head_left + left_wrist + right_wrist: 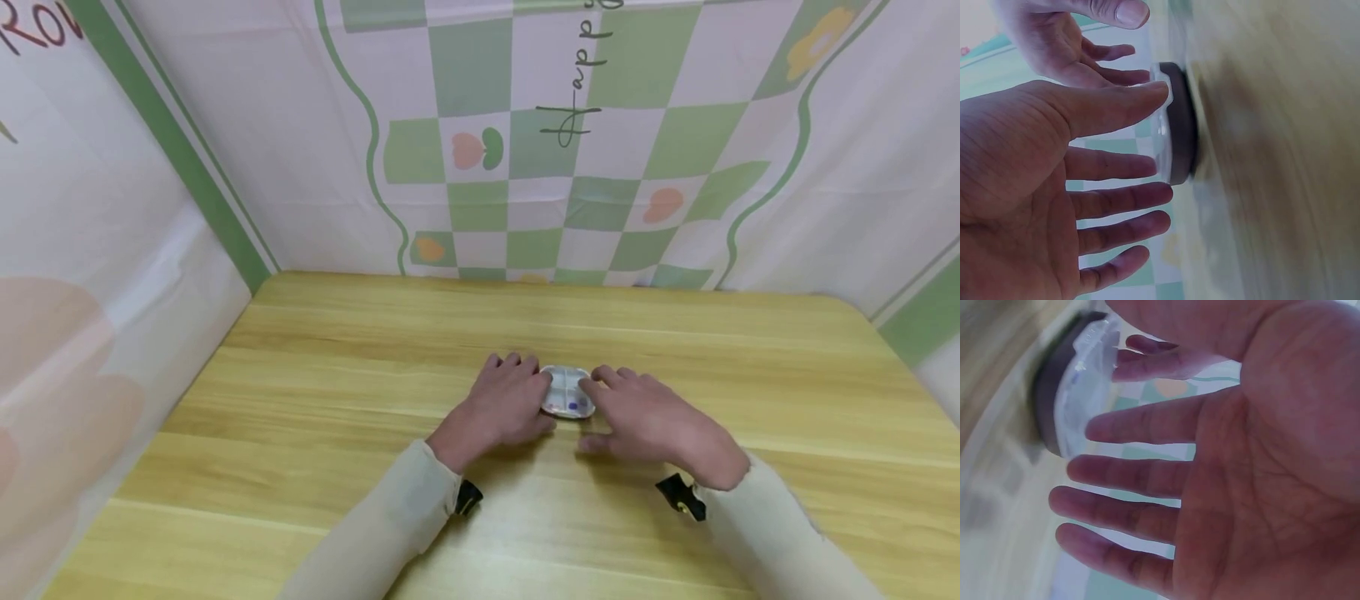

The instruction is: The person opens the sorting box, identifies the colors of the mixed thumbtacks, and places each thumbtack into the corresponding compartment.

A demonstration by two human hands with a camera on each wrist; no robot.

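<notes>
A small pill case (567,392) with a clear lid and a dark base lies on the wooden table. Dividers part its inside, and a few small purple pieces show in a near compartment. On its left side is my left hand (510,404), fingers spread and nearly straight, the fingertips close to the case (1179,125). My right hand (645,412) flanks it from the right, its fingers also extended, with the index fingertip at the clear lid (1079,406). Neither hand curls round the case. Whether the fingertips touch it, I cannot tell.
The wooden table (337,367) runs back to a hanging cloth (472,75) with green and white checks. Another printed cloth (97,250) hangs along the left side. Black straps with buckles (681,497) sit at both wrists.
</notes>
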